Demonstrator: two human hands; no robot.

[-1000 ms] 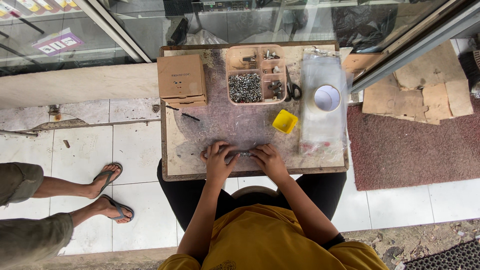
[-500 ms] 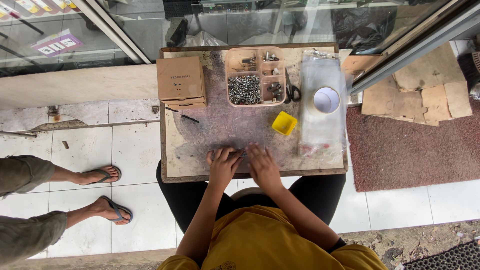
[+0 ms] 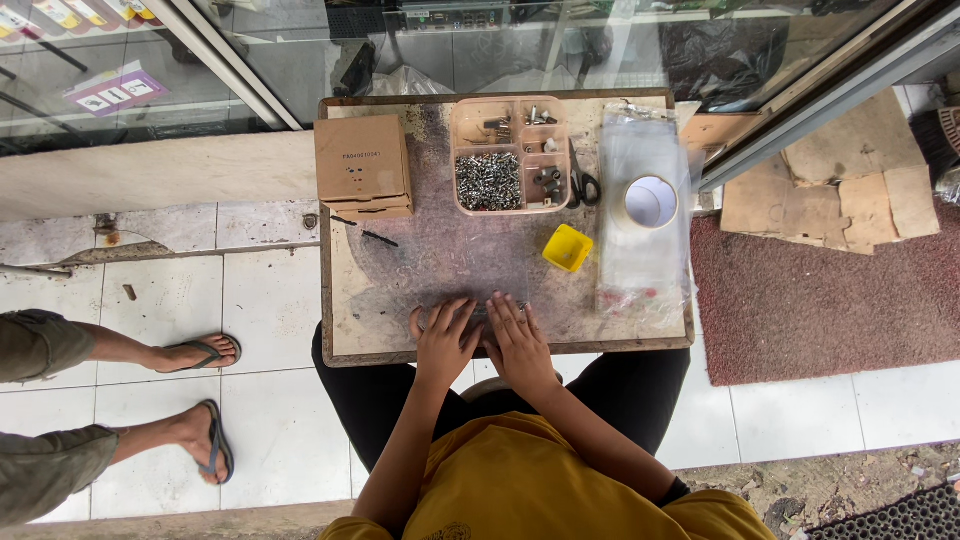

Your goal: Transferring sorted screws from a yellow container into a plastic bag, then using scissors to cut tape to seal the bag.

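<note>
Both hands have drawn together since the earlier pictures: a second ago they sat slightly apart at the near edge of the board, and now the left hand and right hand lie side by side, almost touching, fingers spread flat and pointing toward 12 o'clock. Small metal parts show just past the fingertips of the right hand; whether either hand pinches one I cannot tell, since the palms face down and cover what is under them.

On the worn work board, at 12 o'clock from the hands, sits a clear compartment tray, its largest cell heaped with silvery screws and the smaller cells holding a few darker fittings. Black-handled scissors lie just beside the tray at its 3 o'clock side. A small yellow cup stands between tray and hands, toward 1 o'clock. A roll of tape rests on clear plastic bags at 2 o'clock, and a cardboard box stands at 11 o'clock.

By my judgement the sorting is at an early or middle stage: the screw heap is still full, and only a few loose pieces lie by the hands. Another person's sandalled feet stand well apart at 9 o'clock.
</note>
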